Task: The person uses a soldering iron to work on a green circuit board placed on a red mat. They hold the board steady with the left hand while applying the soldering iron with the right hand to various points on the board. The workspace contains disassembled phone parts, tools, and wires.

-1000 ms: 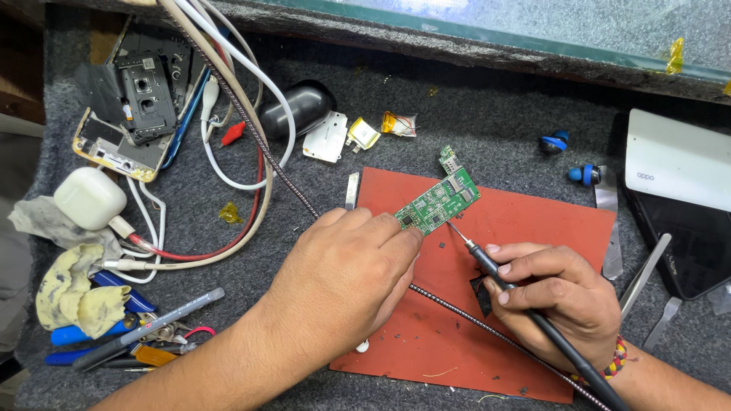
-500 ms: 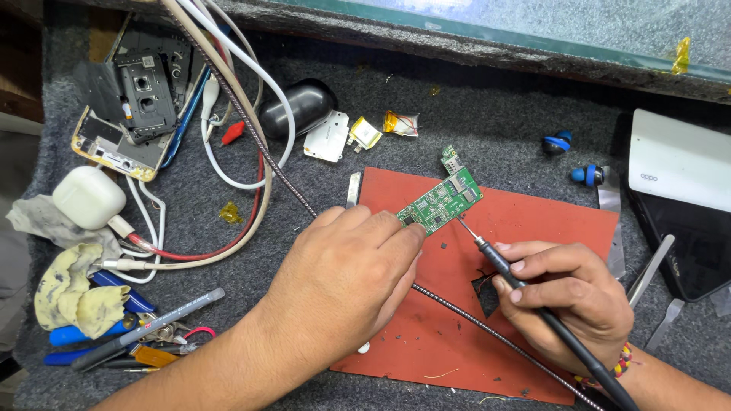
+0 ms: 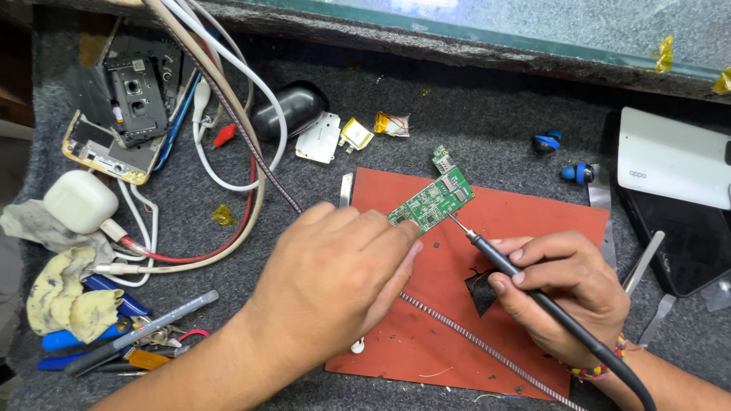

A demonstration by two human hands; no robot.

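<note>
A small green circuit board (image 3: 432, 202) lies on a red mat (image 3: 533, 221) in the middle of the grey felt bench. My left hand (image 3: 335, 266) pinches the board's lower left corner with its fingertips. A thin black soldering iron (image 3: 525, 285) is gripped like a pen in my right hand (image 3: 563, 293); its metal tip touches the board's lower right edge. The iron's cable runs off the bottom right corner. A small black part (image 3: 481, 288) lies on the mat just left of my right hand.
Opened phone parts (image 3: 126, 106), white and red cables (image 3: 228, 152), a white charger (image 3: 80, 202), a dirty cloth (image 3: 65, 293) and hand tools (image 3: 137, 335) crowd the left. A black earbud case (image 3: 293, 106), small batteries, blue earbuds (image 3: 560, 156), a white box (image 3: 674, 156), a dark phone (image 3: 689, 243) and tweezers (image 3: 643, 266) lie around.
My right hand has brought the iron's tip a little up and left onto the board's edge. My left hand and the board have stayed in place.
</note>
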